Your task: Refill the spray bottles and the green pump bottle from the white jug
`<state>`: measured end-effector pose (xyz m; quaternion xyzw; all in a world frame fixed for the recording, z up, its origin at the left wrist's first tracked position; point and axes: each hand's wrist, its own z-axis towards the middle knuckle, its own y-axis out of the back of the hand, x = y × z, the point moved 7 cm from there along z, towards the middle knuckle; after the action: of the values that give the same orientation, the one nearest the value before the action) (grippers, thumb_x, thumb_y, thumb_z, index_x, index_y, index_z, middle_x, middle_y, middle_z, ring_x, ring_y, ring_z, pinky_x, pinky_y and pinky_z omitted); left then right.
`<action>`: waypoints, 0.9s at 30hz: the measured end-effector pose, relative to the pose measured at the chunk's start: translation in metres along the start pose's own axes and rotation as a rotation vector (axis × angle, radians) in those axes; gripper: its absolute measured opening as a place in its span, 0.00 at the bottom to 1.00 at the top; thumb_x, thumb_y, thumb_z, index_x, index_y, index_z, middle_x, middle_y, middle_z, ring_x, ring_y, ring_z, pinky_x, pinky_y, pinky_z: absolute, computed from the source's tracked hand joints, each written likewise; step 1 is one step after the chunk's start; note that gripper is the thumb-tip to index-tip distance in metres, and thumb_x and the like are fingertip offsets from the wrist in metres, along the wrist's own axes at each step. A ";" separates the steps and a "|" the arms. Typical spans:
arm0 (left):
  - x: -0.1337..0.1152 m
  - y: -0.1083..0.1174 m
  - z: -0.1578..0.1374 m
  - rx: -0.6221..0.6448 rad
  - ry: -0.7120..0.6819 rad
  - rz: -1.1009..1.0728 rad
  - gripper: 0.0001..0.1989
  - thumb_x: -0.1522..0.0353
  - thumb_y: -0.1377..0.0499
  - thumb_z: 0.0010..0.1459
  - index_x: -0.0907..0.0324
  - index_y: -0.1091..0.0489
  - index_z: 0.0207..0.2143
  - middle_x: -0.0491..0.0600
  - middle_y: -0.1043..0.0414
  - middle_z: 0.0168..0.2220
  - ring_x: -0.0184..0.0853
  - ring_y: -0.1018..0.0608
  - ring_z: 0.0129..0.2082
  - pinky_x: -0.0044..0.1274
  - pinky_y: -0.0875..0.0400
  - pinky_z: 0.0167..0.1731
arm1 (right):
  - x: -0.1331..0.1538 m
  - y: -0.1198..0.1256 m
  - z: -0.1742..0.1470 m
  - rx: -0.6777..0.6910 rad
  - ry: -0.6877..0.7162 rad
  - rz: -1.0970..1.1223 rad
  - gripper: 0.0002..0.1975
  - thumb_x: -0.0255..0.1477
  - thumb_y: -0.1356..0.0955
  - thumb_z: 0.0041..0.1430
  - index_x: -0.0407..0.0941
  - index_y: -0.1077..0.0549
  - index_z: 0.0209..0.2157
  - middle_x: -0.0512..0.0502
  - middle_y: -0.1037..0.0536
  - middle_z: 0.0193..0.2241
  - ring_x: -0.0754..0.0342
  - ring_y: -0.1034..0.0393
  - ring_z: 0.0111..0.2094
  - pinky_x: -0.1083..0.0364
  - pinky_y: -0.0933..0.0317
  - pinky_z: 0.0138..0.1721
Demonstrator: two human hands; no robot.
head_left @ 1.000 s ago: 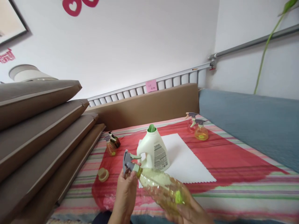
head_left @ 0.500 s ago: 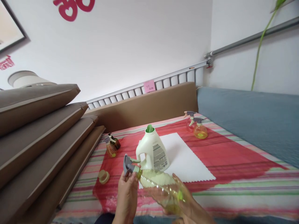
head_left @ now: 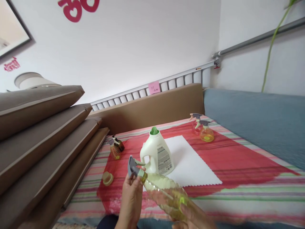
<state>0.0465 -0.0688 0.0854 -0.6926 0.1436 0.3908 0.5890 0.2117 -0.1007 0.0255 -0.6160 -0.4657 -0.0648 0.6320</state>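
A clear yellow spray bottle [head_left: 164, 194] lies tilted across the space between my hands, its grey trigger head to the left. My left hand [head_left: 132, 192] is closed on the neck just under the trigger head. Round the bottle's base wraps my right hand [head_left: 194, 214], with the thumb by a bright yellow-green spot. Right behind the bottle stands a white detergent jug [head_left: 157, 154], its top uncapped and a green spout showing. A pale yellow cap [head_left: 107, 178] rests on the red cloth left of my left hand.
Two spray bottles, amber [head_left: 115, 151] and dark brown [head_left: 119, 144], stand at left. An orange spray bottle [head_left: 207, 134] and a pink one [head_left: 195, 127] stand back right. A white scalloped sheet [head_left: 188, 162] lies on the red cloth [head_left: 238, 159]. Stacked cushions [head_left: 47, 143] rise at left.
My right hand has slid down from the bottle's side toward its base. The left hand keeps its hold at the neck. The whole view has shifted slightly.
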 end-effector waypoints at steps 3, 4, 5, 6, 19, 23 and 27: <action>-0.002 -0.002 -0.001 0.019 -0.001 0.006 0.15 0.72 0.29 0.33 0.60 0.28 0.26 0.46 0.24 0.28 0.31 0.22 0.31 0.19 0.29 0.34 | 0.002 0.007 -0.001 -0.061 0.046 -0.047 0.53 0.43 0.25 0.37 0.50 0.57 0.60 0.41 0.26 0.44 0.53 0.28 0.32 0.57 0.35 0.28; -0.002 -0.002 -0.001 0.028 0.003 0.012 0.15 0.72 0.29 0.33 0.60 0.28 0.26 0.46 0.24 0.28 0.31 0.22 0.31 0.19 0.30 0.34 | 0.001 0.008 -0.002 -0.055 0.053 -0.053 0.57 0.43 0.25 0.35 0.51 0.61 0.60 0.42 0.26 0.42 0.52 0.27 0.30 0.57 0.35 0.27; -0.002 -0.003 -0.001 0.042 0.011 0.023 0.15 0.71 0.29 0.33 0.60 0.28 0.27 0.46 0.24 0.28 0.31 0.22 0.31 0.20 0.30 0.34 | -0.001 0.008 -0.002 -0.034 0.042 -0.056 0.57 0.44 0.25 0.35 0.50 0.62 0.60 0.43 0.25 0.39 0.52 0.27 0.29 0.57 0.36 0.26; -0.002 -0.003 0.000 0.061 0.018 0.037 0.15 0.71 0.29 0.34 0.60 0.27 0.28 0.47 0.24 0.29 0.31 0.22 0.31 0.20 0.30 0.34 | -0.004 0.007 -0.002 -0.001 0.012 -0.049 0.56 0.46 0.26 0.36 0.49 0.60 0.60 0.43 0.23 0.36 0.53 0.28 0.27 0.59 0.37 0.24; 0.005 -0.009 -0.002 0.202 0.033 0.138 0.15 0.70 0.31 0.39 0.58 0.26 0.33 0.49 0.22 0.32 0.31 0.23 0.34 0.21 0.31 0.38 | -0.021 0.003 -0.006 0.069 -0.238 0.088 0.32 0.53 0.42 0.54 0.44 0.37 0.51 0.42 0.22 0.31 0.58 0.29 0.19 0.64 0.40 0.16; 0.004 -0.008 -0.001 0.197 0.017 0.145 0.18 0.70 0.31 0.38 0.58 0.26 0.36 0.49 0.23 0.33 0.32 0.23 0.35 0.22 0.31 0.39 | -0.015 0.007 -0.003 0.092 -0.067 0.087 0.45 0.46 0.29 0.43 0.54 0.53 0.58 0.41 0.27 0.46 0.55 0.27 0.28 0.60 0.35 0.22; 0.003 -0.004 0.000 0.161 0.028 0.143 0.15 0.69 0.31 0.37 0.60 0.26 0.32 0.51 0.23 0.33 0.33 0.23 0.33 0.23 0.30 0.37 | -0.021 0.005 -0.006 0.173 -0.105 0.032 0.42 0.44 0.27 0.40 0.49 0.43 0.56 0.40 0.23 0.39 0.62 0.33 0.19 0.66 0.43 0.16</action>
<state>0.0516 -0.0672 0.0861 -0.6366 0.2318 0.4092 0.6112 0.2061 -0.1150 0.0087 -0.5690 -0.4922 0.0184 0.6585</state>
